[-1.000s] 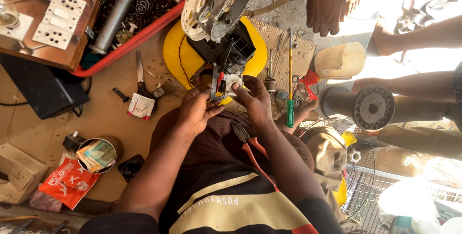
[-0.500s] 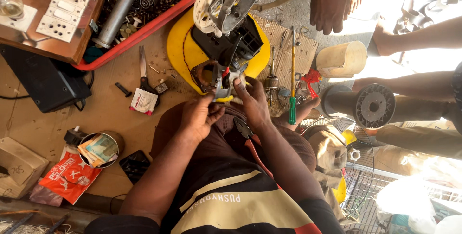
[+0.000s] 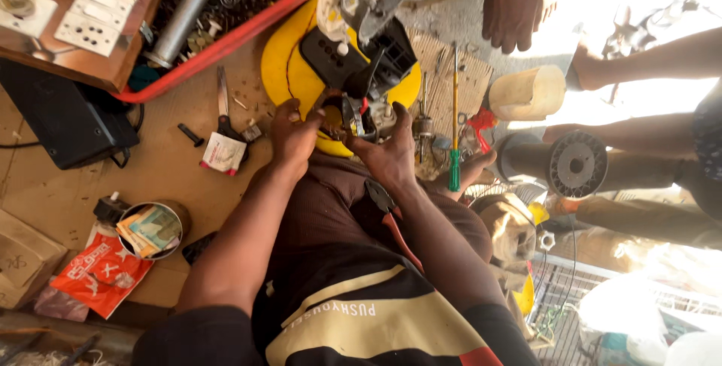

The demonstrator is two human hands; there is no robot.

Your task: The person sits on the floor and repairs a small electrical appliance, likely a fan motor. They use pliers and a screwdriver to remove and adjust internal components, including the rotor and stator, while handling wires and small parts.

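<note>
The brown surface [image 3: 83, 208] carries a red tray [image 3: 226, 42] of metal scrap at the top, with a grey pipe [image 3: 184, 12] lying in it. Below the tray's right end lies a yellow round base [image 3: 282, 65], and on it sits a black motor housing [image 3: 350, 57] with wires at its lower edge. The left hand [image 3: 293, 136] has its grip pressed onto the wiring at the housing's lower left; the right hand [image 3: 387, 151] pinches the same wire bundle just beside it, thumb up. Red-handled pliers [image 3: 391, 219] rest on the person's lap below the right wrist. A green-handled screwdriver [image 3: 454, 118] lies upright to the right. Another person's hand [image 3: 511, 5] hangs above
</note>
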